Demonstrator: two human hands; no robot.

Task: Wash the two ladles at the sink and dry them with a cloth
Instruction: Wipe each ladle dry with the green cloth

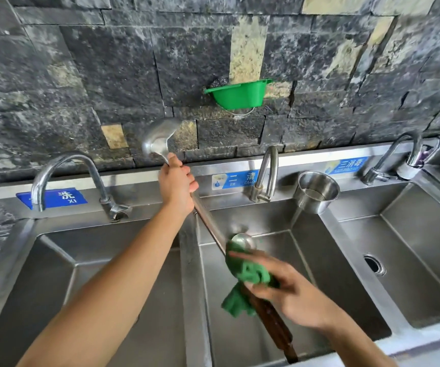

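Observation:
My left hand [178,186] grips a steel ladle [158,140] just below its bowl and holds the bowl up in front of the stone wall. The ladle's shaft slants down to the right, over the middle basin, to a dark wooden handle [274,327]. My right hand [290,292] presses a green cloth [248,274] around the shaft where the metal meets the wood. The bowl of a second ladle [244,241] shows in the middle basin just behind the cloth. Its handle is hidden.
A steel sink [189,260] has three basins, each with a tap: left [62,176], middle [266,173], right [399,154]. A steel cup [315,192] stands on the ledge between middle and right basins. A green plastic basket [237,94] hangs on the wall.

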